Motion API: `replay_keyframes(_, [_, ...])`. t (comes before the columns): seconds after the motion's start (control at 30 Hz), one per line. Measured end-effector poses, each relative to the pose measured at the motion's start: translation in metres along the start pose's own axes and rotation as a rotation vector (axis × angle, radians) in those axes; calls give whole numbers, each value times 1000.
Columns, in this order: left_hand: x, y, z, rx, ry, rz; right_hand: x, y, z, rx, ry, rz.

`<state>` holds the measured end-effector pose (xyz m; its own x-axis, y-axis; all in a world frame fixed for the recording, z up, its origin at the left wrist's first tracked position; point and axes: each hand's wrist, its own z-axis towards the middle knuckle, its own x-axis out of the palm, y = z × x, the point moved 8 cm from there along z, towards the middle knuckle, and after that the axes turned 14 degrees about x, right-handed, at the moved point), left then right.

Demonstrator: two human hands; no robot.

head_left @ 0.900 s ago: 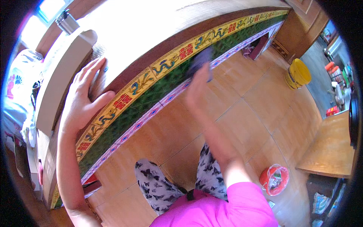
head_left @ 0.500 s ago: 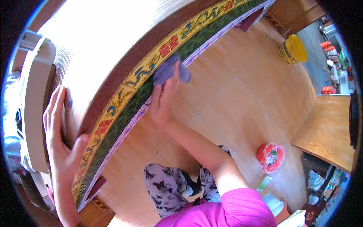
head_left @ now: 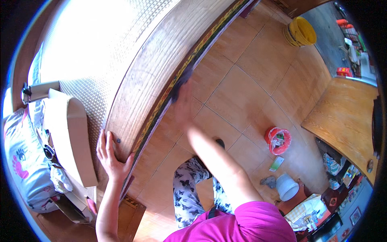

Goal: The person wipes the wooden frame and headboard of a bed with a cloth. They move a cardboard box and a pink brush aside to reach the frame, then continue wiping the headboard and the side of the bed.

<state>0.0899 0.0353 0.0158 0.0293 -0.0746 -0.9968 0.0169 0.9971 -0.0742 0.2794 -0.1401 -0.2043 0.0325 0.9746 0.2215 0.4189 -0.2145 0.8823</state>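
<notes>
**Inspector A:** Against the earlier frame, we find the right hand (head_left: 183, 103) further along the patterned edge band (head_left: 161, 109) of the bed, still pressing a dark cloth (head_left: 180, 82) to it. The hand is blurred, so we cannot tell how the fingers lie around the cloth, only that they cover it.

**Inspector B:** Agreed. The left hand (head_left: 111, 155) has dropped lower along the wooden bed frame (head_left: 141, 84); it now lies flat on the frame's rim, fingers (head_left: 101, 141) spread wide and holding nothing.

**Inspector A:** Surroundings: a cardboard box (head_left: 66, 133) lies just beside the left hand, on the woven mat (head_left: 100, 44). On the tiled floor (head_left: 246, 88) we note a red basket (head_left: 278, 140), a white bucket (head_left: 287, 186) near it, and a yellow bucket (head_left: 300, 31) well apart.

**Inspector B:** A wooden table (head_left: 346, 113) stands at the right. The right forearm crosses over the patterned trousers (head_left: 189, 189) and hides part of the floor.
</notes>
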Motion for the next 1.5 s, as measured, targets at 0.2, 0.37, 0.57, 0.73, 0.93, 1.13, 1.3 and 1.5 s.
replay_keyframes(0.2, [4, -6, 10, 11, 34, -39, 20, -62, -94, 320, 12, 103])
replay_keyframes(0.37, [8, -1, 12, 18, 45, -27, 27, -36, -86, 496, 42, 216])
replay_keyframes(0.57, [13, 9, 0, 5, 128, 2, 32, 11, -83, 735, 72, 507])
replay_keyframes(0.73, [6, 6, 21, -26, 156, -134, 22, -8, -73, 881, 21, 458])
replay_keyframes(0.93, [8, -19, 190, -26, 138, -198, -5, -4, 18, 985, -41, 854])
replay_keyframes(1.13, [31, -122, 450, 339, -42, -250, -96, 64, 259, 610, -159, 639])
replay_keyframes(1.3, [69, -181, 629, 333, -63, -353, -165, 147, 363, 151, -278, 334])
replay_keyframes(1.5, [87, -219, 718, 265, -90, -60, -97, 126, 224, 489, -139, 411])
